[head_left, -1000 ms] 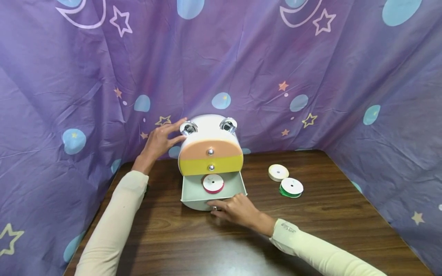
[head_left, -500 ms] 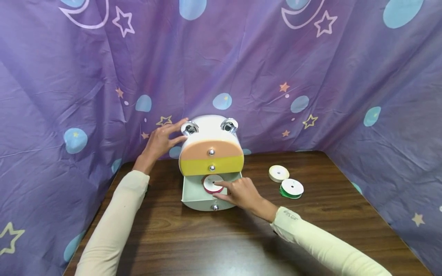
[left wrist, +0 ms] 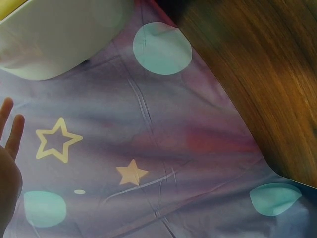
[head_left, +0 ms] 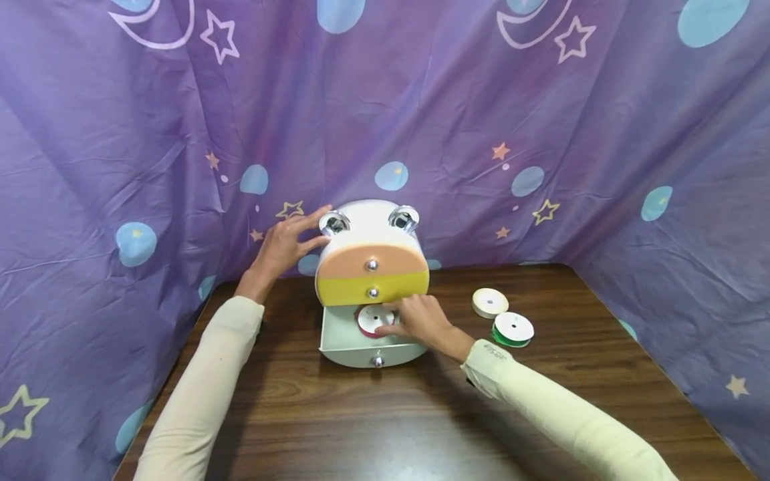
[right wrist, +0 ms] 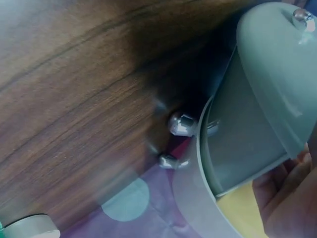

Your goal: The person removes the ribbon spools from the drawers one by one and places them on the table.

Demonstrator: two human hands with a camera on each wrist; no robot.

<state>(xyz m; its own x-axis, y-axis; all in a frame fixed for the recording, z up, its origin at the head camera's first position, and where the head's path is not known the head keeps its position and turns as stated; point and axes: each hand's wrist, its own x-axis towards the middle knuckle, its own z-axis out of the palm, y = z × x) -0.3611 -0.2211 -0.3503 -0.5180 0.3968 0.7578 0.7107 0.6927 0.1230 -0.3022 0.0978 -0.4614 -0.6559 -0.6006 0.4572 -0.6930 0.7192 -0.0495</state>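
A white frog-shaped drawer box (head_left: 371,217) with silver eyes stands on the table. Its peach drawer (head_left: 349,262) and yellow drawer (head_left: 345,292) are in; the pale green bottom drawer (head_left: 337,331) is pulled out. A white-faced ribbon spool (head_left: 369,319) with a red edge lies in that drawer. My right hand (head_left: 424,321) reaches in, thumb and forefinger at the spool's right side; the right wrist view does not show the spool. My left hand (head_left: 279,246) touches the box's left eye (head_left: 335,224), thumb and forefinger apart; the left wrist view shows straight fingers.
On the brown wooden table (head_left: 361,427), right of the box, lie a cream ribbon spool (head_left: 490,302) and a green ribbon spool (head_left: 513,327), close together. A purple curtain (head_left: 457,133) with stars and moons hangs behind and at both sides.
My right hand has left the bottom drawer's knob and moved up over the drawer to the red-edged spool. My left hand stays at the box's eye.
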